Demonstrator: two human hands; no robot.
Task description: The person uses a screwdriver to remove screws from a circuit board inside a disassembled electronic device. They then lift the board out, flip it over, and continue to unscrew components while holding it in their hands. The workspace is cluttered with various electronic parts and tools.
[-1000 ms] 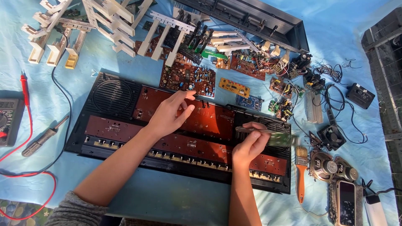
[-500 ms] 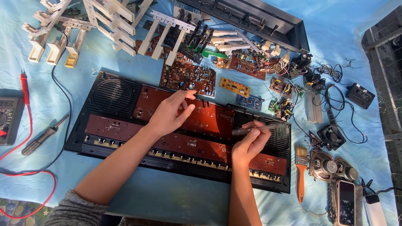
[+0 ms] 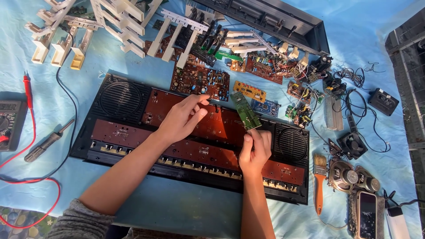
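The right hand (image 3: 254, 150) had closed its fingers on the lower end of a narrow green circuit board (image 3: 245, 110) and held it tilted up, clear of the opened black keyboard chassis (image 3: 190, 146). Half a second earlier that hand lay flat on the chassis near the right speaker grille (image 3: 292, 144), with the strip low against it; now the strip stood lifted, its far end pointing toward the loose boards farther up the blue cloth (image 3: 190, 208). That lift suggested the strip had come free of its seat. The left hand (image 3: 181, 118) had barely moved: it lay half open, fingers loosely spread, on the reddish-brown board (image 3: 217, 124) inside the chassis, gripping nothing. An orange-handled brush (image 3: 319, 181) lay just right of the chassis, and a multimeter (image 3: 11, 124) at the far left.
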